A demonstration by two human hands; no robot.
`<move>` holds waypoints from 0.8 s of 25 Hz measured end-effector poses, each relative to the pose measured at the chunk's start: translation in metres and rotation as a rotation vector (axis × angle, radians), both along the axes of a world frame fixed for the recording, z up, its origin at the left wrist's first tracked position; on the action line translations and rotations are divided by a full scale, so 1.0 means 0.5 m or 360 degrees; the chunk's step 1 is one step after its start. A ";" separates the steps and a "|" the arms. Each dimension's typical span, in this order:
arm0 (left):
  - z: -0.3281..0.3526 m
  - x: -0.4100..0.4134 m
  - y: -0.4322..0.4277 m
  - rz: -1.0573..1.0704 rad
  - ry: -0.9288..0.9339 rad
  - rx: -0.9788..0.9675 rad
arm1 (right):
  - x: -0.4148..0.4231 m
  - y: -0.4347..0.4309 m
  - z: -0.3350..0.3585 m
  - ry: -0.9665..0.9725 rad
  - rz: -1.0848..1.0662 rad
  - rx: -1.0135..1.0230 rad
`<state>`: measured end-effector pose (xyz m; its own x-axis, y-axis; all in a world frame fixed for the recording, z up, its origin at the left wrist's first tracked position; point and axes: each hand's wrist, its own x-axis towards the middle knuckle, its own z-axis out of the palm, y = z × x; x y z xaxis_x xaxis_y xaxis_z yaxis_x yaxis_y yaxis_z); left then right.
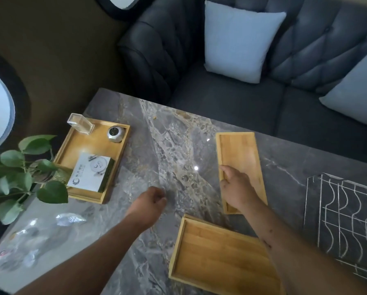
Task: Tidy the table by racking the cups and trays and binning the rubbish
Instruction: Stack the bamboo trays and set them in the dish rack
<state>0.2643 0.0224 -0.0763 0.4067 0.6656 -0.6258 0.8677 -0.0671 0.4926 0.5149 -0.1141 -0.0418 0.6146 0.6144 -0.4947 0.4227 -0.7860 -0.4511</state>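
The narrow tray (pixel 240 158) on the grey marble table (pixel 174 145) is gripped by the right hand (pixel 236 188); the left hand (pixel 150 202) is loosely curled, empty, before a dark sofa (pixel 220 99)

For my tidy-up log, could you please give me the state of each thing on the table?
Narrow tray: empty, flat, right hand on it.
Near tray: empty, flat.
Far-left tray: holds items.
Wire rack: nothing racked.
Clear wrappers: crumpled, unbinned.
Left hand: loosely curled, empty.
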 end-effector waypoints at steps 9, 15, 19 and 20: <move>-0.001 0.039 0.073 0.0144 0.0010 0.0193 | -0.093 0.039 -0.024 0.0167 0.0625 0.0071; -0.001 0.072 0.093 -0.0077 0.0177 0.0234 | -0.075 -0.018 0.019 -0.0321 0.0036 0.0195; -0.001 0.089 0.094 -0.0152 0.0270 0.0224 | -0.079 -0.033 0.028 0.0019 -0.0511 0.0026; -0.001 0.089 0.094 -0.0148 0.0268 0.0203 | -0.084 -0.028 0.027 0.0086 -0.0603 0.0026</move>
